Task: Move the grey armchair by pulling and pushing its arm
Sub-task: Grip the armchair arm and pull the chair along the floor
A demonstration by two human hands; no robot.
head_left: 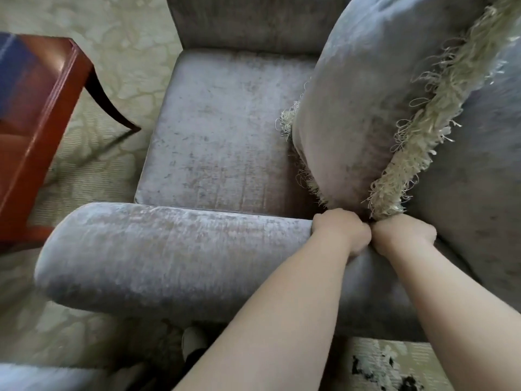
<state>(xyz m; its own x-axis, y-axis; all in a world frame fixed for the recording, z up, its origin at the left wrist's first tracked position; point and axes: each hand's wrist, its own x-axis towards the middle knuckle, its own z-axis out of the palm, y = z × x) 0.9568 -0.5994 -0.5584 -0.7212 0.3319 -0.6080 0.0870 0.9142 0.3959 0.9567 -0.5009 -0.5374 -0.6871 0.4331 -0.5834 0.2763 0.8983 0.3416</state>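
The grey velvet armchair [225,131] fills the middle of the head view, seen from above its near side. Its rounded near arm [158,255] runs left to right in front of me. My left hand [342,231] and my right hand [403,235] sit side by side at the back end of that arm, both with fingers curled over its inner edge and gripping it. The fingertips are hidden behind the arm's top. A grey cushion with cream fringe [375,108] leans against the chair back just above my hands.
A red-brown wooden table [42,114] with a curved dark leg stands close to the chair's front left. Pale patterned carpet [93,170] covers the floor. My shoe [193,342] shows under the chair arm. Another grey upholstered edge [42,376] lies at the bottom left.
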